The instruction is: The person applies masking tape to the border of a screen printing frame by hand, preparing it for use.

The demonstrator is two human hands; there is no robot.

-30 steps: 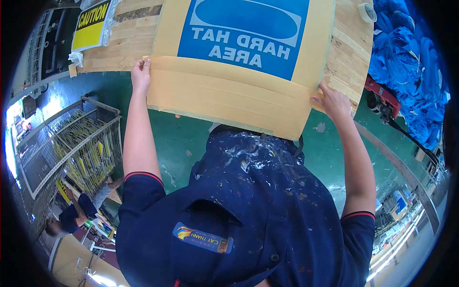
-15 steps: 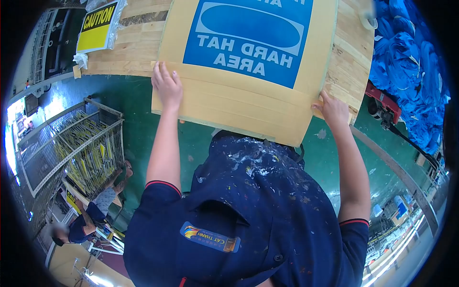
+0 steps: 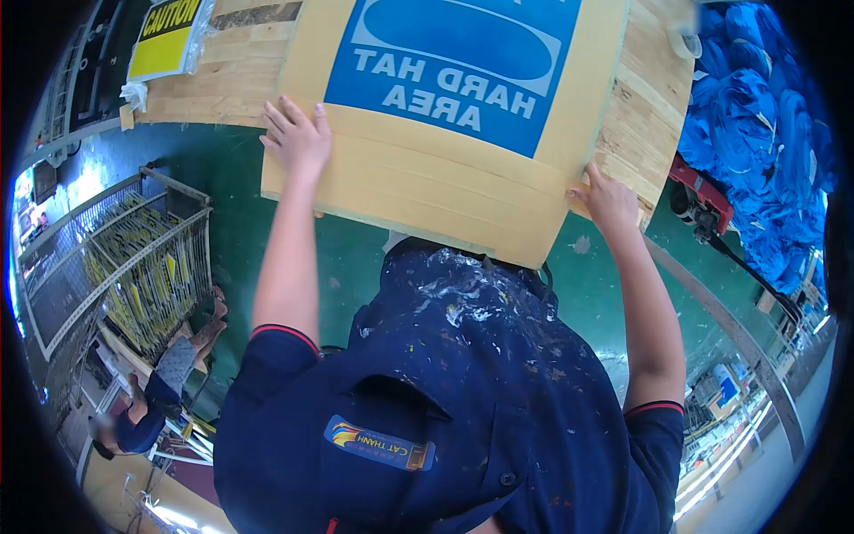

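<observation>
A tan board with a blue panel lies on the wooden table and juts over its near edge toward my body. The panel bears mirrored "HARD HAT AREA" lettering and a pale oval outline. My left hand rests with spread fingers on the board's near left part. At the right edge, my right hand holds the board, thumb on top and index finger along the side; its other fingers are mostly hidden.
A yellow-and-black CAUTION sign in clear plastic lies on the wooden table. To the left stands a wire cart of yellow pieces, with another person below it. Blue bundles and a red pallet jack are at right.
The view has shifted slightly, moving the scene left. The fingers of my left hand are spread wider on the board. My right hand keeps its place at the right edge.
</observation>
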